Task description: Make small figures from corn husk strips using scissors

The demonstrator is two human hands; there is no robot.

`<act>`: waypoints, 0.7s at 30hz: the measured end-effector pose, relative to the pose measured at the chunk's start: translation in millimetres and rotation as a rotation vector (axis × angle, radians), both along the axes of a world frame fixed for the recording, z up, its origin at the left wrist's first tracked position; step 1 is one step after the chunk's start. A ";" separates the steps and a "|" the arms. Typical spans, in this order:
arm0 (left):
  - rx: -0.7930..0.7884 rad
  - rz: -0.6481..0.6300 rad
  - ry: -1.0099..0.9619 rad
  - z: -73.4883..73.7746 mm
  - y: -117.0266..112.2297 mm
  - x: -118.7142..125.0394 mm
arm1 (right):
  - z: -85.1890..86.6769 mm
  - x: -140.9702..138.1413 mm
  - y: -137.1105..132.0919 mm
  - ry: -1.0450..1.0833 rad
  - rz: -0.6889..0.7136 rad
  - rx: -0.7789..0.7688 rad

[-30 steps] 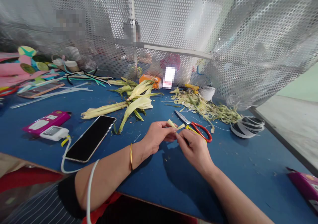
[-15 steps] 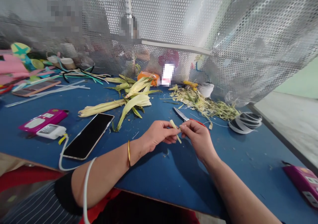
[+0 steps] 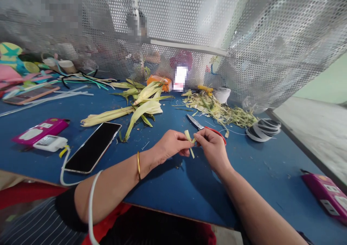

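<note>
One blue tabletop point(image 3: 271, 187), left hand point(image 3: 173, 145) and right hand point(image 3: 213, 149) over it, both pinched closed, scissors point(image 3: 199, 126) partly behind right hand and snaggable, thin husk strip point(image 3: 187, 134) gripped between both hands, liable to split if tugged unevenly.

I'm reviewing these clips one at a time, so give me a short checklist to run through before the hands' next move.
1. Pale husk strip gripped by the left hand: ok, pinched in its fingers.
2. Right hand on the strip too: ok, its fingertips are at the strip.
3. Scissors clear of the right hand: cannot tell; the hand hides part of the handles, so contact is unclear.
4. White cable out of the left arm's way: not ok, it crosses the forearm.
5. Black-screened phone clear of both hands: ok, it lies apart, left of them.
</note>
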State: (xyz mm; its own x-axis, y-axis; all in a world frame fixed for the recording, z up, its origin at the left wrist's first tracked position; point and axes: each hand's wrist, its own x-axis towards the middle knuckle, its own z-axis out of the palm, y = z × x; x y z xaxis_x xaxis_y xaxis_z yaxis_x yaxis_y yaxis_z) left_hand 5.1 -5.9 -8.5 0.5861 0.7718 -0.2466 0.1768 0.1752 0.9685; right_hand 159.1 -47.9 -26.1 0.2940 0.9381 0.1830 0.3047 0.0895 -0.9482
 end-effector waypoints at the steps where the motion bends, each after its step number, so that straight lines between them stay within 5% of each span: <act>1: -0.012 -0.018 -0.001 -1.5 -0.5 0.4 | 2.1 1.8 0.2 -0.005 0.028 -0.007; 7: -0.057 -0.078 0.009 -5.7 -3.9 2.6 | 8.1 0.6 -1.6 0.132 0.185 -0.123; 21: 0.115 -0.158 0.017 -5.2 -5.4 -0.1 | 1.8 -14.7 -6.5 0.236 -0.009 0.013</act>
